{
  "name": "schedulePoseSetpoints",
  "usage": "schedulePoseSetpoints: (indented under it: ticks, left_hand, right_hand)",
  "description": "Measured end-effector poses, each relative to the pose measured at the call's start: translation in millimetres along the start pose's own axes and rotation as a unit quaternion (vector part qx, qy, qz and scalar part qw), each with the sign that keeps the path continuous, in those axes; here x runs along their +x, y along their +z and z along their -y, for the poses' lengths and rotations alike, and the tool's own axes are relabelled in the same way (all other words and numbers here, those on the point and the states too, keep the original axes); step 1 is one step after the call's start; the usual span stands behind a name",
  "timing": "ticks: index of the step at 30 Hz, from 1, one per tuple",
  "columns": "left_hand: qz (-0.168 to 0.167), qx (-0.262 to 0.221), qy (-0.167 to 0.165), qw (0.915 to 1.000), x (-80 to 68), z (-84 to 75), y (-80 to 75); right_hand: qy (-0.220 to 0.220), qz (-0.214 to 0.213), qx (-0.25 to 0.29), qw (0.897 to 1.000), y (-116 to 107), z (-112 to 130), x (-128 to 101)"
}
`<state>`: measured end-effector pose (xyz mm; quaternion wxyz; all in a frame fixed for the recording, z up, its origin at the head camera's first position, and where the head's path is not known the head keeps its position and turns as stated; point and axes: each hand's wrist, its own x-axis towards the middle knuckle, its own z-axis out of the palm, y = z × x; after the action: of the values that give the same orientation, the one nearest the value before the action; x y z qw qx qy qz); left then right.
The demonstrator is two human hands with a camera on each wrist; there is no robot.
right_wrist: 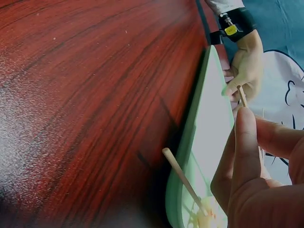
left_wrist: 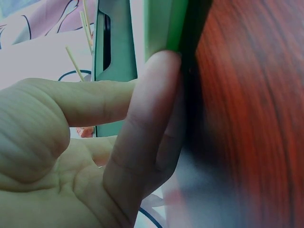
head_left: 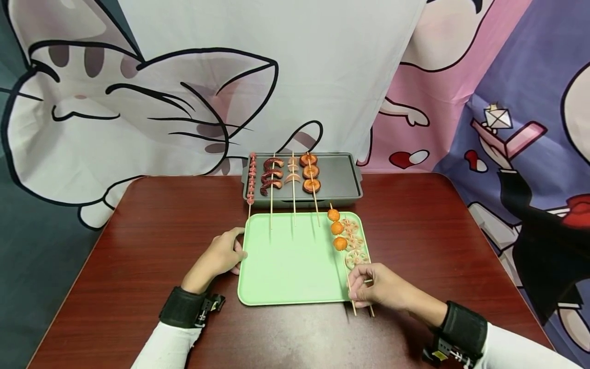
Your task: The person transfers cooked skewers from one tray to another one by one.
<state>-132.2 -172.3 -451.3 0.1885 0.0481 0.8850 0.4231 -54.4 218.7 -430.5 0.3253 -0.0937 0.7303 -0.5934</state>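
A light green tray (head_left: 290,266) lies on the dark red wooden table (head_left: 152,246). On its right side lie two skewers: one with three orange balls (head_left: 337,228), one with lotus-root slices (head_left: 354,245). My right hand (head_left: 369,287) rests at the tray's near right corner. Its thumb and forefinger pinch a thin wooden skewer stick (right_wrist: 242,95). A second stick (right_wrist: 183,179) lies free over the tray rim (right_wrist: 190,142). My left hand (head_left: 226,253) sits at the tray's left edge, and a fingertip (left_wrist: 159,71) presses against the green rim (left_wrist: 164,23).
A grey grill pan (head_left: 343,179) stands just behind the tray, holding several loaded skewers (head_left: 272,177) whose sticks reach over the tray's far edge. A cartoon-printed cloth (head_left: 184,102) hangs behind the table. Bare table shows to the left and to the right (head_left: 428,241).
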Motion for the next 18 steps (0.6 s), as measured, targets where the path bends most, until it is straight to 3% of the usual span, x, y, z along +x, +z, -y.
schedulePoseSetpoints:
  ticks: [18]
  left_hand:
    - [0.004,0.005,-0.006,1.0,-0.6,-0.8,-0.9]
  right_hand:
    - [0.036,-0.001,0.005,0.999,1.6,-0.8,2.5]
